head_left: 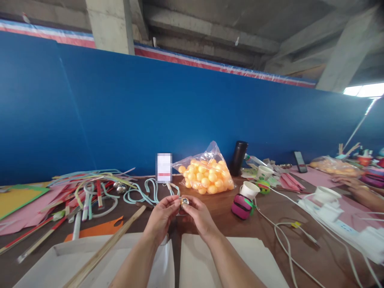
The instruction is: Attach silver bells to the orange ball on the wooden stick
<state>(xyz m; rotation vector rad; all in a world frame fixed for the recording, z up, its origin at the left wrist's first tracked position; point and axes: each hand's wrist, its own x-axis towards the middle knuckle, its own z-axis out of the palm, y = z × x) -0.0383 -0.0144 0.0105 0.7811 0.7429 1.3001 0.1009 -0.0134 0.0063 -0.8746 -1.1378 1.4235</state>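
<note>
Shiny round silvery ball [185, 202], gold-tinted, pinched by left hand [160, 217] and right hand [201, 218], nearside of clear plastic bag [213, 149] of orange balls [205, 182].

No writing can be read. The white card [165, 163] just beyond the left hand [160, 218] bears a red band, its wording blurred out. Right of the right hand [200, 216], the yellow tag [296, 225] on a white cable [282, 236] is too small to make out.
</note>
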